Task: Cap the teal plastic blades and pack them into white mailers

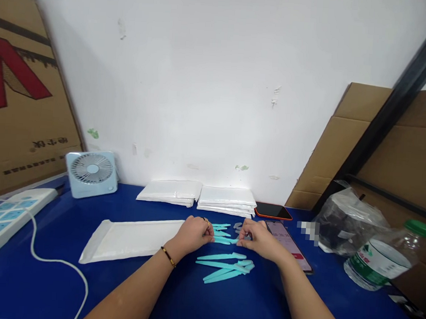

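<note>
Both my hands meet over the blue table (43, 288). My left hand (193, 234), with a ring and a thin bracelet, is closed, and my right hand (260, 239) is closed too. Between them they pinch a light blue plastic stick (225, 240) by its two ends. More light blue sticks (225, 269) lie in a loose pile just in front of my hands, and a few others lie behind them. A white padded envelope (129, 240) lies flat to the left of my left hand.
Two stacks of white envelopes (199, 196) sit by the wall. A phone (290, 245) lies by my right hand, another phone (273, 211) behind it. A small fan (91, 173), power strip (1, 215) with cord, plastic bag (347, 222), lying bottle (384, 261) and cardboard boxes surround the area.
</note>
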Available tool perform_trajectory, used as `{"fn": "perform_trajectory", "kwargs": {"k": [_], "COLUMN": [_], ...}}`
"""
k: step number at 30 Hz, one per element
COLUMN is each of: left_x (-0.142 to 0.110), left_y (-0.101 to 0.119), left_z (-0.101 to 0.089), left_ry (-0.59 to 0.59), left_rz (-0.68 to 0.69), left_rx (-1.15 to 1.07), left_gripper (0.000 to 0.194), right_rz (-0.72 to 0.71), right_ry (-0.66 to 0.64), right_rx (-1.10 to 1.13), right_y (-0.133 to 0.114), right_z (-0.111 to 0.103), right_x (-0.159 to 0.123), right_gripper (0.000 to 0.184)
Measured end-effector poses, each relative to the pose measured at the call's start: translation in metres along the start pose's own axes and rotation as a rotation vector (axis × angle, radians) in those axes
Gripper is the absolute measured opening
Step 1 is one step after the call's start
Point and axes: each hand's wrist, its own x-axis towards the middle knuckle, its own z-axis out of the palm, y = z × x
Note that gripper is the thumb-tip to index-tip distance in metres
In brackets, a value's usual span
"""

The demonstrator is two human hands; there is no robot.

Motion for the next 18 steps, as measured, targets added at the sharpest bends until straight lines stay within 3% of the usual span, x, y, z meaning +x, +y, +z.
{"fn": "perform_trajectory", "kwargs": {"k": [4,7,9,14,18], "left_x": [0.001,0.0,-0.002,-0.008,-0.008], "left_y": [-0.006,-0.007,-0.005,0.009,0.015], "left_z": [-0.008,-0.01,-0.01,-0.001,0.006], "left_ry": [0.112,0.164,0.145,-0.069,-0.151], "left_rz": [-0.103,-0.165,-0.152,0.05,0.07], "left_rx": [0.049,0.045,0.01,-0.074,-0.093], "left_gripper": [0.012,0.015,0.019,0.03,0.022], "right_rz": [0.065,0.114,0.1,0.008,-0.007], "right_ry": [0.152,0.194,0.123,-0.181,-0.205], "right_rx": [-0.055,-0.059,-0.034,0.039,0.046], "right_y": [0.01,0.015,0.013,0.001,-0.004], "right_z": [-0.002,-0.003,-0.003,0.002,0.007], "right_x": [0.005,0.004,0.001,-0.004,-0.003], "right_gripper": [0.019,0.017,0.017,0.02,0.016]}}
